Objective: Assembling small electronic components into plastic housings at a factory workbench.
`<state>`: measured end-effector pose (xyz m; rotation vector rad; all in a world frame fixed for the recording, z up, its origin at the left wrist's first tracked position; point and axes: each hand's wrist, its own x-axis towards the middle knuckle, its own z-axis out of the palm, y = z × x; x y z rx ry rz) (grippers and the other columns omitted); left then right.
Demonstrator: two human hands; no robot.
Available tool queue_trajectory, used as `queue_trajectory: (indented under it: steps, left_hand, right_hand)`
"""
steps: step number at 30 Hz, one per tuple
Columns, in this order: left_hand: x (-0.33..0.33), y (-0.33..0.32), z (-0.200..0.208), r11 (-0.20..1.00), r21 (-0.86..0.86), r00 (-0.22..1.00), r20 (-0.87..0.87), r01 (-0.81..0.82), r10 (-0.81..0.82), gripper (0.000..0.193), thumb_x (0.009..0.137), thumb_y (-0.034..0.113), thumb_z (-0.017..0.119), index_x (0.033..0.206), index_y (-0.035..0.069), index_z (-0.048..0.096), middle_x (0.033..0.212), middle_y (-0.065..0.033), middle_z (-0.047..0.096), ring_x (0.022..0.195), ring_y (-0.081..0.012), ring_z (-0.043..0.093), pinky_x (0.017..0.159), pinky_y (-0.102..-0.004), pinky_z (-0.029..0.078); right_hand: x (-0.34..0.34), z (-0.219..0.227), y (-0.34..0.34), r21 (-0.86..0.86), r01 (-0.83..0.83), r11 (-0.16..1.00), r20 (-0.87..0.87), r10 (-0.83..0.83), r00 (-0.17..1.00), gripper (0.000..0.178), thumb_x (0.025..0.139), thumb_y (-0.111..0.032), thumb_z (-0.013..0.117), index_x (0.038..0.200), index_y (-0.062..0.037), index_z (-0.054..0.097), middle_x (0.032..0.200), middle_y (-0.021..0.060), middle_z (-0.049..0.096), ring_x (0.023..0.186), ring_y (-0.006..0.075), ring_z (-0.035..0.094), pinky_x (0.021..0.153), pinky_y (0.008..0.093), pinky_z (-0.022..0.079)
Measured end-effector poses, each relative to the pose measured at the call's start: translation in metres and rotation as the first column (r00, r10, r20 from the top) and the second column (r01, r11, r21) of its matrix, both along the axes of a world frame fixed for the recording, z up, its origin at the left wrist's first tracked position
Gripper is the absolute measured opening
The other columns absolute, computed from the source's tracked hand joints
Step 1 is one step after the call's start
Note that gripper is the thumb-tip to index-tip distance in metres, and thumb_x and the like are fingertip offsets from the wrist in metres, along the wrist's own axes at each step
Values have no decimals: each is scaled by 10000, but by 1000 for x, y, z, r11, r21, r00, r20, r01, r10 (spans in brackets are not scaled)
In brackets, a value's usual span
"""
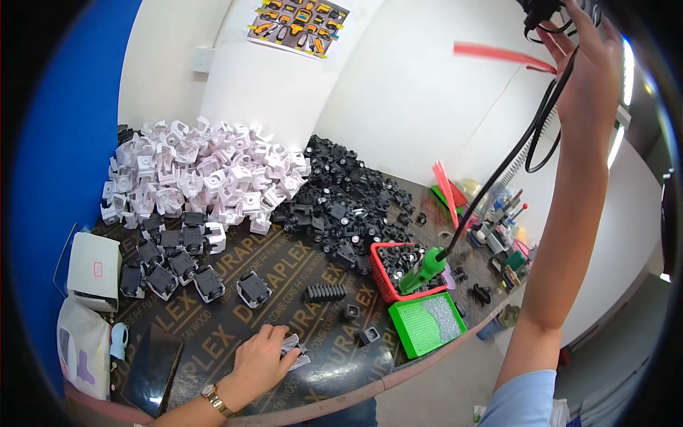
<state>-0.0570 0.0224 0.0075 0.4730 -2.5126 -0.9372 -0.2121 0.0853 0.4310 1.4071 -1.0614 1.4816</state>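
Part in hand: one small grey-white plastic piece with a dark inset [302, 359], on the near tabletop [334, 381], partly hidden by your fingers.
Left hand: your left hand [260, 364] grasps that piece from its left side.
Right hand: your right hand [590, 64] is raised by a black fixture with looped cable [542, 11]; whether it grips or only touches, you cannot tell from here.
Loose pieces: two small square black plastic parts [370, 334], right of your left hand.
Driver: green cylindrical corded tool [425, 269], tilted over a red plastic basket [380, 274] of black parts.
Fasteners: green rectangular tray [413, 327] of small silvery pieces.
Stock: heaped white plastic housings [203, 171], black plastic parts [341, 192] beside them.
Risk: a tug on your cable could swing the driver, tipping basket or tray and spilling contents.
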Motion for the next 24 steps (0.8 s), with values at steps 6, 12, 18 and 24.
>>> queue_trajectory:
  steps: [6, 12, 18, 24]
  left_hand:
    - [0, 2, 0, 1000, -7, 1000, -10, 7, -7, 413, 885, 288, 701, 1182, 24, 585, 1056, -152, 607, 914, -356, 668, 734, -448, 555]
    - [1, 2, -1, 1000, -11, 1000, 6, 1, -1, 416, 885, 295, 700, 1189, 37, 579, 1059, -147, 603, 914, -354, 668, 732, -447, 555]
    - [1, 3, 1, 1000, 2, 1000, -7, 7, -7, 419, 888, 296, 695, 1197, 39, 575, 1072, -141, 600, 918, -355, 667, 734, -454, 551]
    - [7, -2, 12, 1000, -14, 999, -31, -24, 24, 490, 862, 290, 730, 1232, 15, 563, 1090, -140, 592, 969, -357, 646, 772, -446, 538]
  right_hand:
    - [-62, 28, -1, -237, 135, 962, -348, -214, 913, 657, 836, -30, 673, 1429, 15, 393, 1247, 181, 525, 1096, 272, 571, 927, 392, 454]
    - [-90, 15, 7, -172, 388, 906, -235, -420, 877, 1017, 813, -372, 833, 1508, 28, 208, 1466, 219, 315, 1239, 281, 501, 1055, 356, 414]
    - [-84, 3, 15, -253, 557, 791, -246, -610, 754, 976, 848, -409, 788, 1523, -12, 206, 1485, 219, 274, 1375, 320, 346, 1129, 385, 314]
    - [-72, -7, 15, -273, 559, 783, -273, -620, 735, 948, 860, -399, 781, 1524, -33, 213, 1488, 221, 276, 1403, 334, 322, 1113, 387, 353]
